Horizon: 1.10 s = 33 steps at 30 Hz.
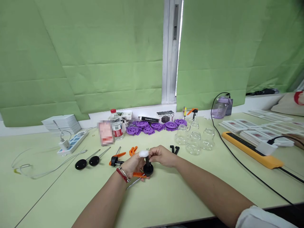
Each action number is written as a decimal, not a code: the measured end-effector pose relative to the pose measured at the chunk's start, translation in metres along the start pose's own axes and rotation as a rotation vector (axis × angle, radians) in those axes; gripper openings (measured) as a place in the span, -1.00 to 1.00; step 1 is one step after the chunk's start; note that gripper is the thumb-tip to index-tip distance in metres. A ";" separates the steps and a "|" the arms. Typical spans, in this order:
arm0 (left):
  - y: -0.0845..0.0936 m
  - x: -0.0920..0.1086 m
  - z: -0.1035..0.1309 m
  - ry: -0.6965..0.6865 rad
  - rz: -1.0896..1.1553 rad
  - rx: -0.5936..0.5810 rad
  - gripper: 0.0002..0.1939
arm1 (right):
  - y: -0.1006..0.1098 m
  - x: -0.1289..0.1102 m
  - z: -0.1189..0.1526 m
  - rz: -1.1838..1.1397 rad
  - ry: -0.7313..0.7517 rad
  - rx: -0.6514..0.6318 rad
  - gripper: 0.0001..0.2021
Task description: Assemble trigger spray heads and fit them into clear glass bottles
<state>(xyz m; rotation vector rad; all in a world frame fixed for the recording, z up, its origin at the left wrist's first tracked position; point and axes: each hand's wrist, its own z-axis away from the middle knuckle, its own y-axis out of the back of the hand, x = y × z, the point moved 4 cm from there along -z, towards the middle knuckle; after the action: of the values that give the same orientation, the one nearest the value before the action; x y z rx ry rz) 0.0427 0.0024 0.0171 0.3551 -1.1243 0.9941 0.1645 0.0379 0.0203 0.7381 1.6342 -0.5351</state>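
Observation:
My left hand (pixel 133 166) is closed around a round black part with an upright stem (pixel 148 169). An orange lever (pixel 139 174) and a thin metal rod (pixel 133 183) stick out by the palm. A white piece (pixel 143 154) sits at my left thumb tip; whether it is a covering I cannot tell. My right hand (pixel 159 155) pinches at the top of the stem, and what is between its fingers is too small to name. Left of my hands lies a similar black part (pixel 114 161) with an orange lever. Loose orange levers (pixel 133 151) and black bent pieces (pixel 175 149) lie beyond.
Several glass jars (pixel 193 144) stand at back right, purple spoked discs (pixel 148 129) at back centre. Rods with black discs (pixel 81 164) lie left. A water bottle (pixel 117 126), white power strip (pixel 73 144), orange power strip (pixel 251 150), black cable (pixel 234 155) and white boxes (pixel 61 125) surround the workspace.

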 end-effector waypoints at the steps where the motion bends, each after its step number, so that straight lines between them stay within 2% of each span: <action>1: 0.000 0.000 0.000 0.000 -0.001 -0.004 -0.41 | 0.000 -0.001 0.000 0.014 0.000 -0.008 -0.80; 8: -0.002 0.001 0.002 0.002 -0.010 -0.020 -0.42 | 0.001 -0.001 -0.002 0.055 0.003 -0.025 -0.79; 13: -0.001 0.000 0.001 -0.017 0.004 -0.029 -0.45 | 0.001 0.004 -0.001 0.028 0.003 0.018 -0.75; 21: 0.001 -0.001 -0.001 -0.009 0.009 -0.029 -0.46 | -0.001 0.000 -0.001 0.070 0.097 0.032 -0.78; 33: 0.001 -0.002 0.000 -0.003 0.004 -0.016 -0.47 | 0.000 0.011 -0.002 -0.048 0.030 0.054 -0.71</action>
<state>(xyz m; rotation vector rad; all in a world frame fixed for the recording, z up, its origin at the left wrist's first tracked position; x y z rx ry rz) 0.0413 0.0020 0.0148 0.3418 -1.1354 0.9874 0.1620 0.0415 0.0095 0.7514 1.6738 -0.6070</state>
